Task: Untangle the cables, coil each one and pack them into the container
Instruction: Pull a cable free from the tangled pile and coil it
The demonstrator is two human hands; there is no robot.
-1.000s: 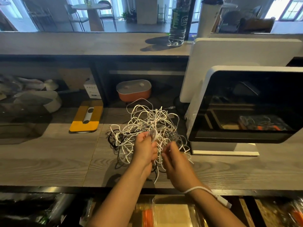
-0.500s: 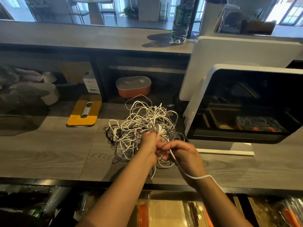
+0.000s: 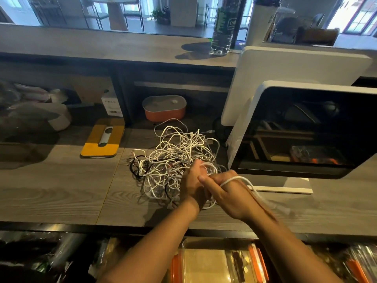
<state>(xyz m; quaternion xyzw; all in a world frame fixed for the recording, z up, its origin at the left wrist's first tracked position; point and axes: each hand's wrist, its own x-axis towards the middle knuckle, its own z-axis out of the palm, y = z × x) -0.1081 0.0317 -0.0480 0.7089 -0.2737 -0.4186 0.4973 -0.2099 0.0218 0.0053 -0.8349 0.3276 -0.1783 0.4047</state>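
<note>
I am coiling one white cable (image 3: 236,177): my left hand (image 3: 192,181) grips its small loops, my right hand (image 3: 229,196) pinches the strand crossing its back, the tangle (image 3: 175,154) lies just beyond both, and next I judge the loose tail needs winding on.

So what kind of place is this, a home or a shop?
Probably the staff side of a café or shop counter: a till-style touchscreen stands on the worktop, a raised ledge carries a water bottle, and a round table with chairs sits beyond.
</note>
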